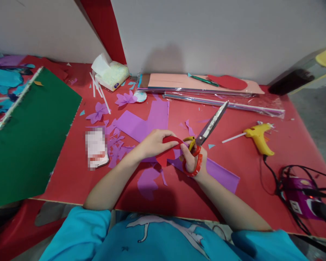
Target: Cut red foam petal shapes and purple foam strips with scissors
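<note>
My left hand (154,143) is closed on a red cut-out (163,158) of paper or foam, thumb on top. My right hand (201,159) holds a pair of scissors (212,125), with yellow and red handles and the blades pointing up and away to the right. Its thumb and fingertips also meet the right edge of the red cut-out. Under both hands lie purple sheets (157,117) and a purple strip (224,175). A purple petal-shaped piece (148,183) rests on the red table (97,185) just below.
Left stand a green board (29,137), a phone (96,148) and purple flowers (97,113). Behind are a tissue pack (115,76), white sticks (99,87) and wrapped sheets (174,81). Right are a yellow glue gun (260,137) and a purple power box (301,195) with cables.
</note>
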Available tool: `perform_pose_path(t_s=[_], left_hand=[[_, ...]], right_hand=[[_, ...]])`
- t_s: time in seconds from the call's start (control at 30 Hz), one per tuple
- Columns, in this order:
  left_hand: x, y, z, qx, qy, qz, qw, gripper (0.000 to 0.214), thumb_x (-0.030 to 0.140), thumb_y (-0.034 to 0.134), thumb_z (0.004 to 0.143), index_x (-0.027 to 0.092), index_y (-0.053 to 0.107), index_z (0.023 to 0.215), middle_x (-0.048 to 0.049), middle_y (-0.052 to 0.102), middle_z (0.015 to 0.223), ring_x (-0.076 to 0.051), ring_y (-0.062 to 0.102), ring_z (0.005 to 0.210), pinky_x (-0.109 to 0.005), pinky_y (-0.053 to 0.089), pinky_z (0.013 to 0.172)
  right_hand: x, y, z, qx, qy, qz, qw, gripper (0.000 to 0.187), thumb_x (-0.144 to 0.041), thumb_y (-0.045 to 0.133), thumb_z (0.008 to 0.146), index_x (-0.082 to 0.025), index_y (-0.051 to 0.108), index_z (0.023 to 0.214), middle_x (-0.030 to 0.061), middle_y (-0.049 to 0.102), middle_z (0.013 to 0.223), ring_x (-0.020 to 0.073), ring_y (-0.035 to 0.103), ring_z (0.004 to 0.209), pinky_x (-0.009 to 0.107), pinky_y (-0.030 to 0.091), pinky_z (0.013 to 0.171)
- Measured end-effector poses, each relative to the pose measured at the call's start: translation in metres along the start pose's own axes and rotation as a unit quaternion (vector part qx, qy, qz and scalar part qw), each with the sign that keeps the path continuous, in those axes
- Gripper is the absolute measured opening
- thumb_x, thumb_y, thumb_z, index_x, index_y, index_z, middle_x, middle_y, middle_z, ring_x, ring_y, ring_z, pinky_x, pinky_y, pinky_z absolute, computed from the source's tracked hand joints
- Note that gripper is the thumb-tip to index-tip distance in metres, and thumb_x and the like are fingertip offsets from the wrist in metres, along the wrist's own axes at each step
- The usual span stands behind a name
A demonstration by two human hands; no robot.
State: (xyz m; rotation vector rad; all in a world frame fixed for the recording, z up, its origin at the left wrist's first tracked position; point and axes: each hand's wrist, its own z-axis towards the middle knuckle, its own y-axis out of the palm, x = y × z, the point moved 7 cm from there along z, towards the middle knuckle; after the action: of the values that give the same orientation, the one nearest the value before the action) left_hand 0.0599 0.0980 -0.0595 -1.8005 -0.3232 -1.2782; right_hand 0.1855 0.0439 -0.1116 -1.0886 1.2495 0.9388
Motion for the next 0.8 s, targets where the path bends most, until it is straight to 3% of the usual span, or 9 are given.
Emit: perform_pose_path(t_s=[0.2, 0.4, 0.6, 0.8], left_hand=[[0.0, -0.007, 0.001, 0.028, -0.007, -0.003, 1.0, 0.02, 0.027, 0.053, 0.079, 0.014, 0.066, 0.087, -0.0036, 0.07, 0.085, -0.015, 0.063, 0.076, -0.025, 0.047, 0.071], [-0.003, -0.034, -0.003, 0.111, -0.015, -0.06, 0.992, 0.023, 0.032, 0.058, 0.077, 0.013, 0.067, 0.086, -0.0051, 0.07, 0.087, -0.017, 0.064, 0.079, -0.027, 0.048, 0.074], [-0.007, -0.052, -0.01, 0.187, -0.031, -0.101, 0.977, 0.022, 0.032, 0.061, 0.074, 0.014, 0.068, 0.085, -0.0049, 0.071, 0.087, -0.017, 0.064, 0.081, -0.028, 0.05, 0.076], [-0.01, -0.067, -0.016, 0.239, -0.051, -0.071, 0.967, 0.021, 0.031, 0.062, 0.072, 0.014, 0.068, 0.084, -0.0046, 0.07, 0.086, -0.018, 0.064, 0.081, -0.028, 0.05, 0.074]], right_hand=[[0.009, 0.007, -0.001, -0.026, 0.049, 0.073, 0.996, 0.028, -0.046, 0.06, 0.075, -0.02, 0.05, 0.078, -0.0059, 0.042, 0.053, 0.0089, 0.039, 0.04, 0.025, 0.036, 0.041], [0.013, 0.039, -0.005, -0.181, 0.082, 0.228, 0.953, 0.038, -0.053, 0.061, 0.072, -0.021, 0.04, 0.069, -0.0053, 0.043, 0.059, 0.0075, 0.041, 0.043, 0.023, 0.036, 0.042], [0.017, 0.053, -0.02, -0.272, 0.113, 0.243, 0.924, 0.054, -0.074, 0.05, 0.065, -0.022, 0.041, 0.075, -0.0015, 0.045, 0.075, 0.0067, 0.038, 0.044, 0.023, 0.034, 0.038], [0.011, 0.053, -0.025, -0.313, 0.089, 0.216, 0.92, 0.055, -0.074, 0.039, 0.071, -0.022, 0.046, 0.087, 0.0023, 0.045, 0.081, 0.0115, 0.039, 0.056, 0.028, 0.038, 0.049]])
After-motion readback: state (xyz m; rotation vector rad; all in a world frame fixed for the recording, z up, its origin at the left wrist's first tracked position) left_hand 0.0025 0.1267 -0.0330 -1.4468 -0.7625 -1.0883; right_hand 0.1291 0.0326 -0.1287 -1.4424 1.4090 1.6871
